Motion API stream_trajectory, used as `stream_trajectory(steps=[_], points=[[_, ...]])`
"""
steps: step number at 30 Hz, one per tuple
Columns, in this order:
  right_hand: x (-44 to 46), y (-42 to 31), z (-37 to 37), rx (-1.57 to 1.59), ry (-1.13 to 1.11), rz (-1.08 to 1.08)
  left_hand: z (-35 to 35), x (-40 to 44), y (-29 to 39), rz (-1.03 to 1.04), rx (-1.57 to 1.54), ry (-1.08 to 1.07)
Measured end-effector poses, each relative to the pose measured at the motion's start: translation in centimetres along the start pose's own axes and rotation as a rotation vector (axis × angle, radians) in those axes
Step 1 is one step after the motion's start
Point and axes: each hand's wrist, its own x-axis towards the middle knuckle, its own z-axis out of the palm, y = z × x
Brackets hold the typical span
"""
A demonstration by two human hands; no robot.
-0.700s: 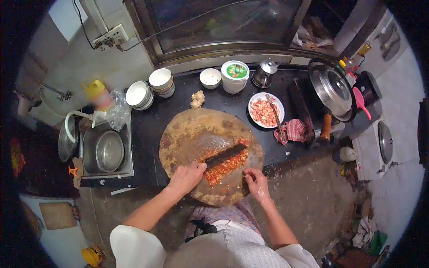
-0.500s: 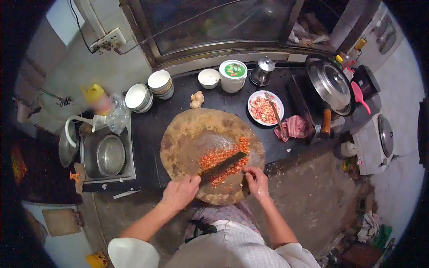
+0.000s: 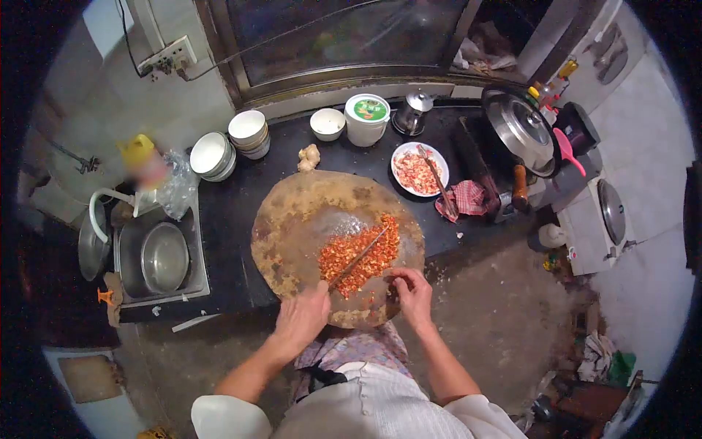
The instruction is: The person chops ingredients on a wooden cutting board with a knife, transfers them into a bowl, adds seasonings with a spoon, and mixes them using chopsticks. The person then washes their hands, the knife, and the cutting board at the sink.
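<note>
A round wooden chopping board (image 3: 292, 212) lies on the dark counter before me. Chopped red pepper (image 3: 376, 256) is spread across its middle and right. My left hand (image 3: 304, 311) is closed on the handle of a cleaver (image 3: 358, 257), whose thin upper edge shows as the blade stands in the pepper, slanting up to the right. At the board's lower right edge is my right hand (image 3: 411, 293), its fingers curled together near the pepper; whether they hold something is too small to tell.
Behind the board are ginger (image 3: 309, 157), stacked bowls (image 3: 248, 129), a small bowl (image 3: 327, 124), a white tub (image 3: 366, 121) and a metal pot (image 3: 414, 113). On the right are a plate of meat (image 3: 418, 170), a cloth (image 3: 466, 197) and a lidded wok (image 3: 521, 132). A sink (image 3: 203, 271) is left.
The cleaver has turned from lying slanted to standing on edge, and more pepper shows around it. The whole view has shifted, with the counter items further left. My right hand remains by the board's edge.
</note>
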Motion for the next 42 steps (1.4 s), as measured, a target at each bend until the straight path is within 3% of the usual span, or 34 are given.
stream_trajectory(steps=[4,7,11,14,15,16,17,22,25,28,35,39,42], points=[[0.6,1.7,-1.3,0.157,0.148,0.063,2.8,0.6,3.8,-0.028,-0.234,0.112],[1.1,1.5,-2.8,0.165,0.187,0.092,5.0,3.0,7.0,-0.103,-0.343,0.019],[1.6,2.8,-3.1,0.081,0.163,0.038,7.2,6.6,8.3,-0.171,-0.151,-0.14],[1.7,4.3,-3.4,0.038,0.179,-0.011,7.0,5.7,6.7,-0.148,-0.161,-0.076],[1.8,3.0,-3.8,0.05,0.156,0.083,4.1,4.6,8.0,-0.253,-0.504,-0.049],[1.9,1.7,-4.1,0.073,0.124,0.177,3.9,4.1,8.0,-0.302,-0.441,0.023],[2.1,2.7,-4.2,0.051,0.131,0.094,5.2,3.8,7.2,-0.282,-0.2,0.088],[3.1,2.6,-5.2,0.03,0.033,-0.053,3.9,0.9,7.0,-0.301,-0.164,0.235],[4.3,1.6,-6.2,0.023,-0.072,-0.063,6.5,1.1,5.8,-0.263,0.059,0.379],[5.5,1.0,-6.3,0.089,-0.109,-0.112,3.5,1.1,6.6,-0.285,-0.005,0.191],[6.5,0.2,-8.1,0.148,-0.159,-0.152,6.0,1.9,4.3,-0.361,0.086,0.311],[5.9,0.9,-8.2,0.175,-0.173,-0.18,2.8,1.3,7.3,-0.48,0.01,-0.009],[5.9,1.6,-7.3,0.119,-0.23,-0.289,2.5,1.4,6.8,-0.388,0.071,0.052]])
